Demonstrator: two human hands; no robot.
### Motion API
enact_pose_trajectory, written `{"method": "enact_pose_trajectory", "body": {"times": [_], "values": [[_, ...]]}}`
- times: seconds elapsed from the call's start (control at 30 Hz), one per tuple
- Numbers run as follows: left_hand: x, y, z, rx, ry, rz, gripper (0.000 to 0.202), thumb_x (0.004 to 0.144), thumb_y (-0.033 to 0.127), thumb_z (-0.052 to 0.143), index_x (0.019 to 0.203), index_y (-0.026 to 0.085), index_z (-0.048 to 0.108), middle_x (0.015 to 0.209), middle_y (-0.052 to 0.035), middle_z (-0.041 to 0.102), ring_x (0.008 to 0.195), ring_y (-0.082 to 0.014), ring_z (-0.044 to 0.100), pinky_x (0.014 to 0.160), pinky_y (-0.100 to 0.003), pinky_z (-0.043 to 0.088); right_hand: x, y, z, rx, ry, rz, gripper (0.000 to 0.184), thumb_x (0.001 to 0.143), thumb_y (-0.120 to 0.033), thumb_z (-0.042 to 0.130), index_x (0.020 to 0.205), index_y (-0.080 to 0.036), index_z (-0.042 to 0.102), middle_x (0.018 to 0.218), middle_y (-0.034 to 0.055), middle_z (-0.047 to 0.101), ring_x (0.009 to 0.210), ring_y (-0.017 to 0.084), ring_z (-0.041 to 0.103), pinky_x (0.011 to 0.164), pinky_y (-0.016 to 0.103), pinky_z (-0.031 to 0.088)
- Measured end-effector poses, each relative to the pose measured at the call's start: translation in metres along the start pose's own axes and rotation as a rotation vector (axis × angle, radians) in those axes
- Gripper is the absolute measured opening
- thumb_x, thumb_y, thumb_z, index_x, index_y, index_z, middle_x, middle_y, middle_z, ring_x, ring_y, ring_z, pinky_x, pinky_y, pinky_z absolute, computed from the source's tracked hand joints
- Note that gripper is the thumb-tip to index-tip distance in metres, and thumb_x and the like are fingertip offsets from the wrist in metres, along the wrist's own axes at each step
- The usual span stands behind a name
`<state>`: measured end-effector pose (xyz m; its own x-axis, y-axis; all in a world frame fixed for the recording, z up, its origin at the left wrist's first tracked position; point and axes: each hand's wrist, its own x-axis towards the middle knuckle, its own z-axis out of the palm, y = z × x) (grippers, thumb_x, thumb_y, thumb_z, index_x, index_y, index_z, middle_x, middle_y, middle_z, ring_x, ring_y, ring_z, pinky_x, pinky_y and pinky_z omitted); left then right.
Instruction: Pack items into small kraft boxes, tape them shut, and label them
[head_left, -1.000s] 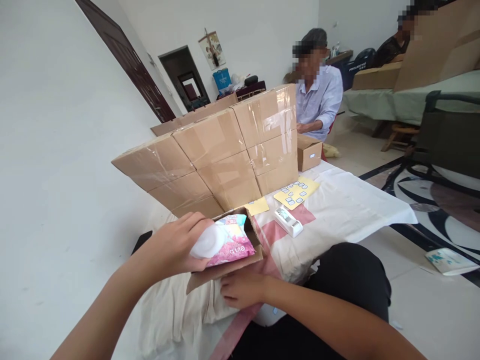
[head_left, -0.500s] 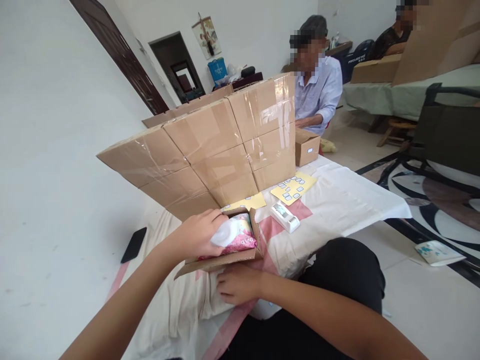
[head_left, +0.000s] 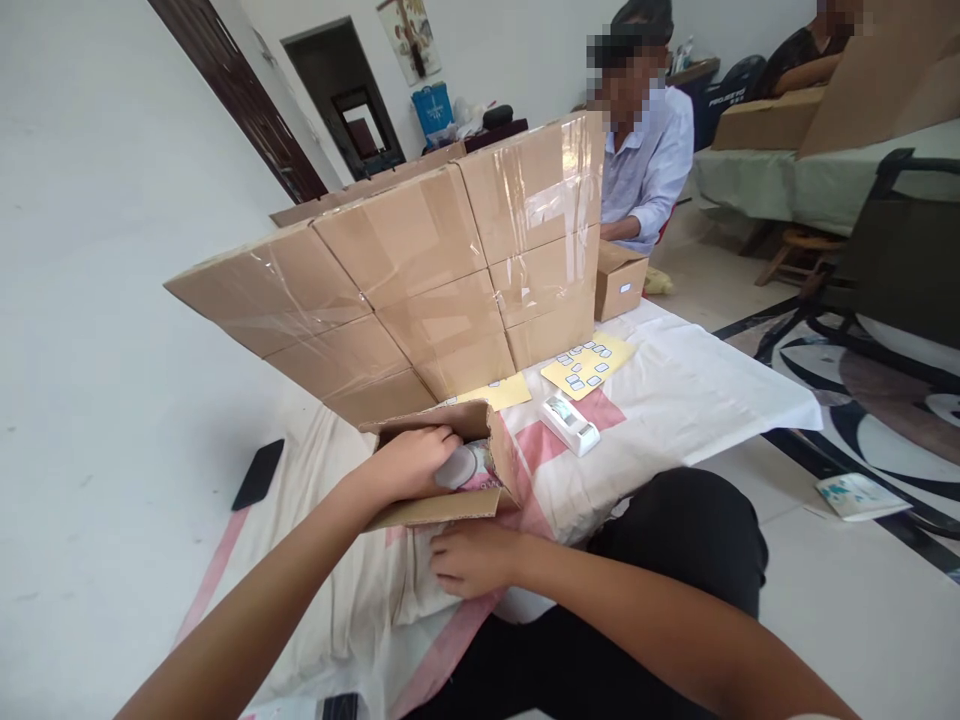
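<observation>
An open cardboard box [head_left: 442, 512] sits on the cloth in front of me, its near flap folded outward. Inside it lies a pink printed soft pack [head_left: 487, 484] with a round whitish lid, resembling a pack of wet wipes. My left hand [head_left: 415, 462] reaches into the box, its fingers closed round the left part of the pack near the lid; the fingertips are partly hidden. Just below the near flap, my right hand [head_left: 478, 560] rests on the cloth with its fingers curled in, and nothing shows in them.
Behind the box stands a wall of taped cardboard boxes [head_left: 435, 290]. Yellow sheets [head_left: 585, 366] with pale stickers and a white oblong device [head_left: 570, 425] lie to the right. A black phone [head_left: 259, 475] is at left. A person [head_left: 649, 170] sits beyond, beside another box [head_left: 621, 285].
My left hand has lowered the pink pack deeper into the box, so less of it shows. My right hand has stayed nearly in place. The view has shifted slightly.
</observation>
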<state>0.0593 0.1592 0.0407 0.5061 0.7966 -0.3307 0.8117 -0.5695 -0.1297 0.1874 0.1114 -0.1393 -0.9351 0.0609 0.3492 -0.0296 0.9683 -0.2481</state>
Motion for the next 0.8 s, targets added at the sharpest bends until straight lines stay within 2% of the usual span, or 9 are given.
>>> {"method": "enact_pose_trajectory", "body": {"times": [0.27, 0.5, 0.63, 0.8], "values": [[0.002, -0.010, 0.015, -0.003, 0.004, -0.023, 0.061, 0.083, 0.045, 0.071, 0.134, 0.013, 0.060, 0.133, -0.0178, 0.064, 0.120, -0.0363, 0.063, 0.091, -0.043, 0.054, 0.000, 0.002, 0.009, 0.089, -0.043, 0.025, 0.019, 0.099, -0.025, 0.056, 0.084, -0.016, 0.065, 0.097, 0.0037, 0.065, 0.085, 0.015, 0.057, 0.079, 0.027, 0.047], [-0.003, -0.010, 0.023, -0.066, -0.008, -0.067, 0.069, 0.080, 0.048, 0.075, 0.141, 0.021, 0.059, 0.138, -0.0109, 0.066, 0.122, -0.0344, 0.064, 0.096, -0.042, 0.053, 0.002, -0.003, 0.012, 0.014, -0.077, 0.119, 0.021, 0.102, -0.030, 0.053, 0.088, -0.018, 0.063, 0.097, 0.0045, 0.067, 0.091, 0.020, 0.055, 0.079, 0.031, 0.045], [-0.006, -0.005, 0.013, -0.008, -0.037, -0.086, 0.065, 0.082, 0.049, 0.074, 0.138, 0.018, 0.062, 0.134, -0.0138, 0.068, 0.123, -0.0360, 0.064, 0.096, -0.043, 0.054, 0.001, -0.003, 0.014, -0.007, -0.091, 0.064, 0.019, 0.102, -0.027, 0.052, 0.089, -0.017, 0.062, 0.098, 0.0054, 0.066, 0.086, 0.019, 0.054, 0.078, 0.033, 0.044], [0.005, -0.002, -0.011, 0.042, -0.219, -0.186, 0.042, 0.082, 0.040, 0.075, 0.117, 0.016, 0.075, 0.114, -0.0161, 0.075, 0.107, -0.0380, 0.070, 0.084, -0.044, 0.055, -0.001, -0.005, 0.011, 0.084, -0.041, 0.061, 0.021, 0.102, -0.026, 0.051, 0.085, -0.017, 0.061, 0.100, 0.0069, 0.064, 0.090, 0.018, 0.056, 0.081, 0.032, 0.048]]}}
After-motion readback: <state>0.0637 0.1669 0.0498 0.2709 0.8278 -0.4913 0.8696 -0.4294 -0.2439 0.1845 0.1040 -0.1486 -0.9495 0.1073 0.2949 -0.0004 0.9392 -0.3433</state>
